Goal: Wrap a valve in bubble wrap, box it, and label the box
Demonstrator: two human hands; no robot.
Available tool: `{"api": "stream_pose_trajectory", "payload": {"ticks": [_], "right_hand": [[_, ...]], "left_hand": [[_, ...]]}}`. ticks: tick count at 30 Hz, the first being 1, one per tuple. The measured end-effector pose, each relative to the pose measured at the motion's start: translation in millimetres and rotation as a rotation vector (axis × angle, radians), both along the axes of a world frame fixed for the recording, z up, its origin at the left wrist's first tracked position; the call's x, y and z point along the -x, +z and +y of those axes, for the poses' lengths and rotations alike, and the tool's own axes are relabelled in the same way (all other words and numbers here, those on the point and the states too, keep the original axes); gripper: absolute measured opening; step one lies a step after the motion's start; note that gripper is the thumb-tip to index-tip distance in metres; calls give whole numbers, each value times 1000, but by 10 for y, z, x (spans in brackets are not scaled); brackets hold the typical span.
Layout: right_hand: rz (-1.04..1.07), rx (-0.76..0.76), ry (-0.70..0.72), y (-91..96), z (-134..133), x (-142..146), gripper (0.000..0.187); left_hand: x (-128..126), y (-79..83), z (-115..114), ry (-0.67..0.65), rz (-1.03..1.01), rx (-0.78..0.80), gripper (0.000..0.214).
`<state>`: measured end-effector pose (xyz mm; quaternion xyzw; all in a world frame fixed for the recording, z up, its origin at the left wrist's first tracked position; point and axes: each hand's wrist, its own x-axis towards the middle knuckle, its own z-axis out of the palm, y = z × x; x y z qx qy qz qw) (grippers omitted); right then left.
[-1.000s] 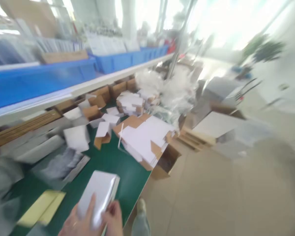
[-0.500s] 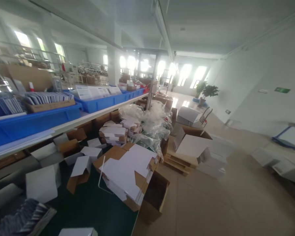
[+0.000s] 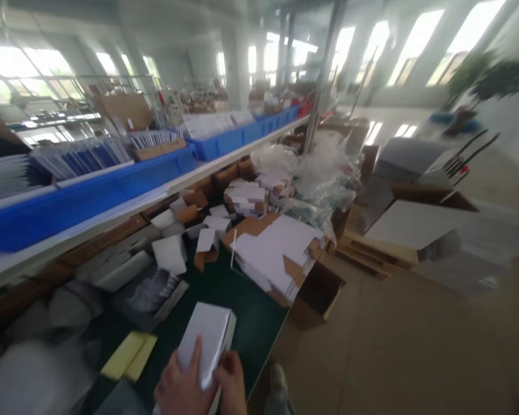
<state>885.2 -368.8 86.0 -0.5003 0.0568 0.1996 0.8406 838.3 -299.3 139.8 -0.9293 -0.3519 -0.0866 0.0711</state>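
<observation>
White box: it lies on the green surface [image 3: 259,325] near its right edge; the box [image 3: 210,325] is under and between the two hands.
Left hand: the left hand [image 3: 184,383] lies over the near end of the box, index finger stretched along the top, the others bent; whether it grips or only presses, I cannot tell.
Right hand: the right hand [image 3: 231,380] has its fingers bent close together at the box's right side; blur hides whether they pinch anything.
Change: half a second ago the view was tilted up and showed no hands; now both are in sight, placed on the box much as a second ago, so the handling looks little further along.
Blue bins: the near bin [image 3: 155,178] holds rows of booklets [image 3: 82,158], some in a low cardboard box [image 3: 161,150]; the farther bin [image 3: 229,141] holds white sheets [image 3: 214,122].
Tray: grey items [image 3: 153,291] sit in a shallow tray [image 3: 173,302], beyond the yellow cards [image 3: 130,354].
Brown carton: the carton [image 3: 305,314] stands open beside the surface; its inside is too dark to read.
</observation>
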Motion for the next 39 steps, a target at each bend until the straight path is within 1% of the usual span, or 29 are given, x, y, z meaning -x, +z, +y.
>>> {"api": "stream_pose_trajectory", "payload": {"ticks": [1, 2, 3, 6, 8, 12, 15, 19, 24, 30, 33, 39], "right_hand": [[59, -35, -3, -59, -29, 109, 13], [97, -46, -26, -107, -68, 207, 13], [104, -48, -32, -141, -111, 290, 19], [20, 37, -79, -154, -221, 442, 31], [-43, 102, -94, -114, -238, 471, 34], [-115, 134, -98, -64, -164, 406, 36], [-150, 145, -111, -98, -129, 361, 34], [-215, 159, -117, -149, -146, 388, 31], [-279, 175, -130, -142, -161, 339, 33], [-343, 200, -64, -193, -230, 324, 35], [-364, 213, -59, -209, -246, 326, 36], [-453, 260, 0, -231, -277, 306, 40]], "left_hand": [[53, 47, -32, -10, 75, 3, 71], [71, 84, -58, 8, 116, -2, 76], [62, 107, -79, 13, 142, 3, 80], [-8, 118, -109, 7, 190, 19, 83], [-30, 111, -112, 9, 197, 19, 83], [-25, 101, -104, 10, 190, 24, 83], [-37, 111, -111, 14, 204, 36, 82], [-58, 119, -125, 23, 208, 16, 81], [-43, 94, -115, 13, 194, 0, 81], [-47, 107, -125, 20, 195, 3, 82], [-57, 119, -134, 36, 197, 20, 81], [-47, 98, -125, 24, 173, 35, 82]]}}
